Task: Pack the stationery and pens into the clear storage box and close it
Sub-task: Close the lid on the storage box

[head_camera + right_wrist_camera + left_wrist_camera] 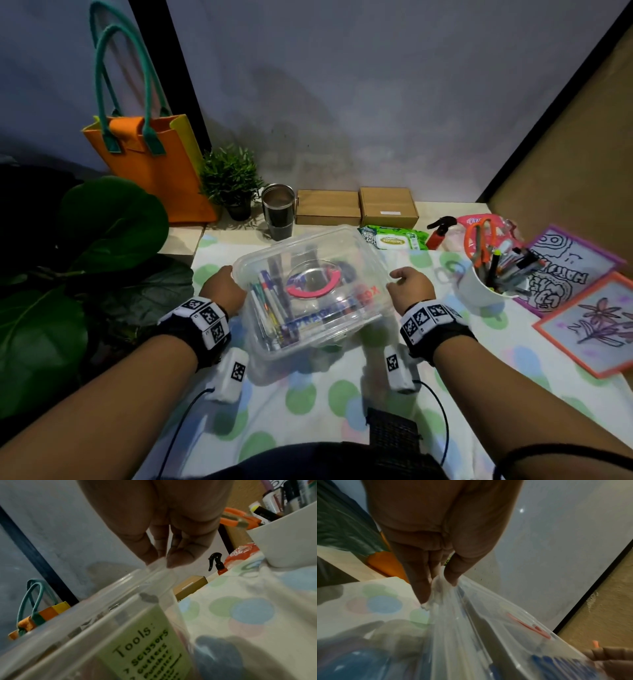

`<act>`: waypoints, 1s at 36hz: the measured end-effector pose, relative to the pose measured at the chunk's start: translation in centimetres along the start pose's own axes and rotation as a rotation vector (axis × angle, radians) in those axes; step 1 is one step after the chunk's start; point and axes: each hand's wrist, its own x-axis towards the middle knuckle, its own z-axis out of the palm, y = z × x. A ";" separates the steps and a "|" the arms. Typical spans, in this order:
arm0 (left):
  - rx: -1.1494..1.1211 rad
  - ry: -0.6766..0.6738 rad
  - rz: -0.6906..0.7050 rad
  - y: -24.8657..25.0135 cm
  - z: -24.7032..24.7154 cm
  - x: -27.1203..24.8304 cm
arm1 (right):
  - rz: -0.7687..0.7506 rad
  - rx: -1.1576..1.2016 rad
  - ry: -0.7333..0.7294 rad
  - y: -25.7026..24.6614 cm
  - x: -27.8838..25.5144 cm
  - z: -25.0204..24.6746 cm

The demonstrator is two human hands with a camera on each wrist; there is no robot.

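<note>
A clear storage box [310, 344] stands on the dotted cloth in front of me, with pens and markers [274, 310] lying inside. Its clear lid [308, 245], with a pink handle [313, 291], sits tilted over the box. My left hand [227, 274] pinches the lid's left edge between thumb and fingers [423, 588]. On the opposite edge my right hand [399, 275] pinches the lid the same way, fingertips [178, 559] on the rim. A green "Tools" label [145, 649] shows on the box wall. More pens stand in a white cup [479, 291] to the right.
Orange scissors [479, 240] stick out of the cup. Two colouring pictures [565, 270] lie at the right. A tumbler [278, 212], cardboard boxes [327, 207], wipes [394, 240] and a spray bottle [440, 229] line the back. An orange bag [150, 164] and plants [229, 178] stand left.
</note>
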 end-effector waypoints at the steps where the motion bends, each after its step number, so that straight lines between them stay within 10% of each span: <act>1: 0.006 -0.001 0.004 0.2 -0.1 -0.1 | -0.005 -0.019 -0.005 0.0 0.0 0.1; 36: 0.184 -0.033 -0.134 1.2 0.0 -0.8 | -0.070 -0.213 -0.219 -1.1 -1.6 1.5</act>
